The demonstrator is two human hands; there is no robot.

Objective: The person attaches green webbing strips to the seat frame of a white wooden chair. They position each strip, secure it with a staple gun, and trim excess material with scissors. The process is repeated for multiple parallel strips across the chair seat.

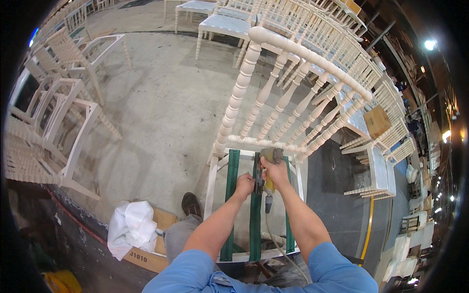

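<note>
1. Just below the middle of the view, a white chair frame [273, 97] with a turned-spindle back stands on the concrete floor [161, 107], its open seat frame facing up toward the camera.
2. Green webbing straps [231, 180] run across the seat opening from the 12 o'clock rail to the 6 o'clock rail; three strips show, side by side and apart from one another.
3. The right hand [276, 172] is clenched around the grip of a yellow and grey pneumatic stapler [268, 166], whose head sits at the 12 o'clock end of the middle strap, close under the chair's back rail.
4. A pale air hose [278, 244] leaves the bottom of the stapler and trails toward 6 o'clock between the forearms.
5. The left hand [244, 185] is closed on the middle strap just at 9 o'clock of the stapler, fingers curled against the webbing; how much it pinches cannot be told.
6. At 7 o'clock of the seat, a dark shoe [191, 205] rests on the floor beside a cardboard box [151, 249] with a white cloth [132, 227] lying over it.
7. More white chair frames [53, 122] stand at 9 o'clock, and long rows of finished white chairs [342, 53] fill the 12 to 3 o'clock side.
8. A small cardboard box [377, 121] sits on a chair seat at 3 o'clock.
</note>
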